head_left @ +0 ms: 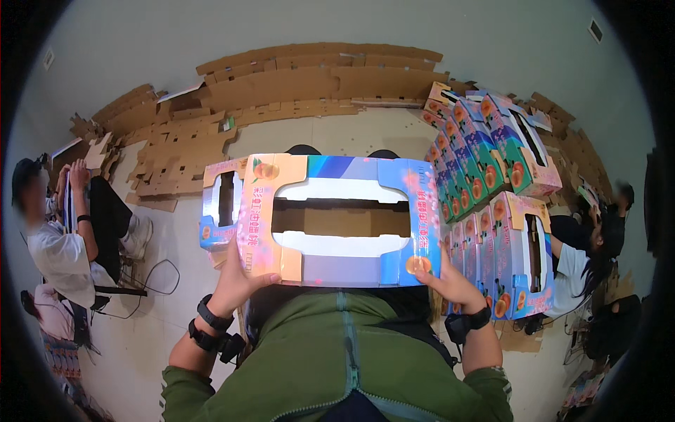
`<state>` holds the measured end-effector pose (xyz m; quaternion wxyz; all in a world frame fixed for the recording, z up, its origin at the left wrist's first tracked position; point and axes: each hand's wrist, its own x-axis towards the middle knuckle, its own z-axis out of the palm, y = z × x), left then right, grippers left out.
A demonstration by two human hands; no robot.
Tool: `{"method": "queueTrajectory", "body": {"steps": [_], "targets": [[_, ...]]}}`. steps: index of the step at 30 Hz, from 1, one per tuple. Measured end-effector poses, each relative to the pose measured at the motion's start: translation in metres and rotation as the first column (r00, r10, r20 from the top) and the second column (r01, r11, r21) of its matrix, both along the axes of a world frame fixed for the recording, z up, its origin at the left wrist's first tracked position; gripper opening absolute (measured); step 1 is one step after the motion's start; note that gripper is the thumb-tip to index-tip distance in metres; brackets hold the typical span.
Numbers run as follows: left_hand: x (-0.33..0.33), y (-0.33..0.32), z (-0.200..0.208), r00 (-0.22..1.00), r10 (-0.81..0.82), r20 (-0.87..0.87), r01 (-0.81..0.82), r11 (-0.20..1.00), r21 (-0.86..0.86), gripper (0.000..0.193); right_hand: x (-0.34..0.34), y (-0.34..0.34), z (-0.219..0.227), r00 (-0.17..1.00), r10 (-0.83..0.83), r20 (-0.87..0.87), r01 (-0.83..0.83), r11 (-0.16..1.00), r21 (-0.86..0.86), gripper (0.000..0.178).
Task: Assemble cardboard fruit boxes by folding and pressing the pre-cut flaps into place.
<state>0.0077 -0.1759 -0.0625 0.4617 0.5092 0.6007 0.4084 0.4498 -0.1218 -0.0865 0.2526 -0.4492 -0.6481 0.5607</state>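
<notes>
Printed carton: the printed carton (341, 245) is in front of the person's green jacket (309, 344), between the two hands, its slotted opening facing up toward the head.
Long axis: it runs left to right across the body, one short end at each hand.
Left hand: the left hand (239, 283) has its grip closed on the carton's near left corner, thumb over the top edge; the other fingers are mostly hidden.
Right hand: the right hand (452, 281) grasps the near right corner in the same way, thumb by the printed peach.
Nearer hand: neither; each touches its own end, and the carton's bulk lies forward of both grips.
Left neighbour: a similar carton (210, 204) shows just beyond the left end.
Right neighbours: rows of cartons (503, 235) stand near the right hand.
Far side: flattened brown cardboard (316, 83) lies along the wall.
</notes>
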Motion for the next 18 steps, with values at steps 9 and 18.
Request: {"method": "queueTrajectory", "body": {"steps": [9, 18], "targets": [[-0.007, 0.007, -0.001, 0.994, -0.053, -0.096, 0.061, 0.995, 0.073, 0.111, -0.021, 0.001, 0.034, 0.911, -0.183, 0.368, 0.058, 0.944, 0.325, 0.114], [-0.109, 0.013, -0.004, 0.993, -0.042, -0.114, 0.034, 0.997, -0.07, 0.048, -0.063, 0.02, 0.065, 0.832, -0.013, 0.554, -0.398, 0.681, 0.615, 0.109]]}}
